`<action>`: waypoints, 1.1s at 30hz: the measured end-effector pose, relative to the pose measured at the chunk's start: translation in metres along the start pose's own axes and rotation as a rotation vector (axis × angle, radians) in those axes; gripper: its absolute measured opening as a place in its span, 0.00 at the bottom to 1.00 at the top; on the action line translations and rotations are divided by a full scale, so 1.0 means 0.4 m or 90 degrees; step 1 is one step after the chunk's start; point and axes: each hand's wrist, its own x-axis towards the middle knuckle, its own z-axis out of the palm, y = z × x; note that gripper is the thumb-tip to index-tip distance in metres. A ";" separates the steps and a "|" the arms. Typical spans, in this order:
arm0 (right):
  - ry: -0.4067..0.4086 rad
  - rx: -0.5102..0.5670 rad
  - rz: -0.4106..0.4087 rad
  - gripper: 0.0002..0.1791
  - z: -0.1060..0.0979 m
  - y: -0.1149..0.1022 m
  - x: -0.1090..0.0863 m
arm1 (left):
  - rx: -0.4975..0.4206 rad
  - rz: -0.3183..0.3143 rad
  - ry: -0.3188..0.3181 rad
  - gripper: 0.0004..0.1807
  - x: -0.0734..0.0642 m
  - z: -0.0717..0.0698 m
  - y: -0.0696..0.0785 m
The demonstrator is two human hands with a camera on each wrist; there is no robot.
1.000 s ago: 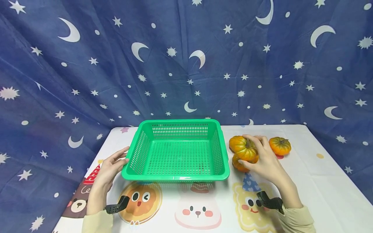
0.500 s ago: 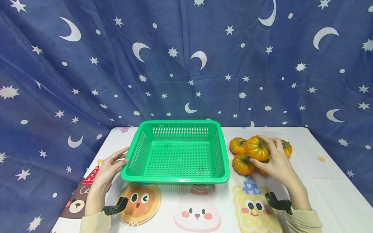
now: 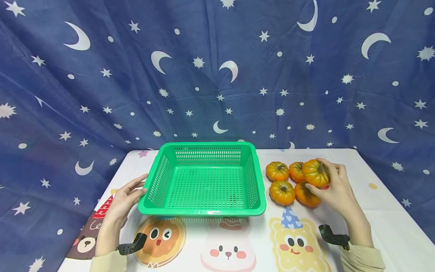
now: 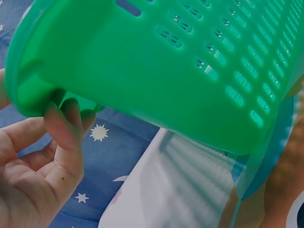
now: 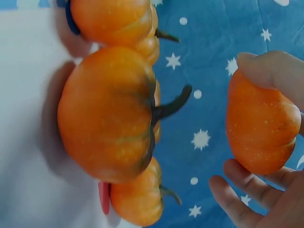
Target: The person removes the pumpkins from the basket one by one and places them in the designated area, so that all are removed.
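In the head view my right hand [image 3: 340, 189] grips a small orange pumpkin [image 3: 316, 173] between thumb and fingers. It is held above other pumpkins; beneath and left of it lie a front pumpkin [image 3: 307, 195] and a back one [image 3: 296, 172]. The right wrist view shows the held pumpkin [image 5: 261, 126] apart from a stemmed pumpkin [image 5: 109, 114] on the cloth. On the left, my left hand [image 3: 124, 200] holds the rim of a green perforated basket [image 3: 204, 212]. In the left wrist view its curled fingers [image 4: 64, 128] reach under the rim.
Two more pumpkins, one at the back [image 3: 277, 171] and one in front [image 3: 282, 193], sit just right of the basket. Another pumpkin [image 5: 137, 192] shows in the right wrist view. A blue star-patterned curtain [image 3: 217, 75] hangs behind the white cartoon tablecloth [image 3: 367, 204].
My right hand has carried its pumpkin to the right, uncovering the pumpkins on the left of the group. My left hand stays at the basket's rim.
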 end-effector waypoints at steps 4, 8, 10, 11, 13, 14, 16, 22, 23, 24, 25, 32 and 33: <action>-0.007 -0.007 0.026 0.49 -0.009 0.017 0.001 | -0.007 0.001 0.000 0.31 -0.002 -0.002 0.000; -0.009 -0.009 0.042 0.49 -0.019 0.036 -0.002 | -0.012 0.005 -0.005 0.32 -0.003 -0.004 0.002; -0.011 -0.006 0.051 0.49 -0.024 0.046 -0.004 | -0.016 0.010 -0.007 0.32 -0.003 -0.005 0.003; -0.010 -0.003 0.053 0.49 -0.025 0.051 -0.005 | -0.017 0.012 -0.007 0.32 -0.003 -0.006 0.003; -0.013 -0.001 0.059 0.49 -0.026 0.062 -0.006 | -0.018 0.015 -0.007 0.32 -0.003 -0.007 0.003; -0.015 -0.001 0.064 0.50 -0.026 0.067 -0.006 | -0.021 0.016 -0.007 0.32 -0.003 -0.008 0.004; -0.019 -0.003 0.071 0.50 -0.025 0.075 -0.007 | -0.023 0.015 -0.007 0.32 -0.003 -0.009 0.004; -0.038 -0.008 0.099 0.50 -0.025 0.096 -0.014 | -0.027 0.016 -0.008 0.32 -0.005 -0.010 0.006; -0.041 -0.009 0.102 0.50 -0.025 0.101 -0.016 | -0.027 0.015 -0.009 0.32 -0.005 -0.010 0.006; -0.046 -0.010 0.107 0.50 -0.026 0.105 -0.017 | -0.027 0.015 -0.008 0.32 -0.005 -0.009 0.006; -0.051 -0.012 0.114 0.50 -0.026 0.110 -0.019 | -0.027 0.014 -0.009 0.32 -0.006 -0.008 0.006; -0.091 -0.024 0.163 0.52 -0.035 0.141 -0.032 | -0.033 0.013 -0.017 0.32 -0.004 -0.002 0.003; -0.093 -0.025 0.163 0.52 -0.035 0.145 -0.033 | -0.030 0.012 -0.016 0.32 -0.004 -0.002 0.002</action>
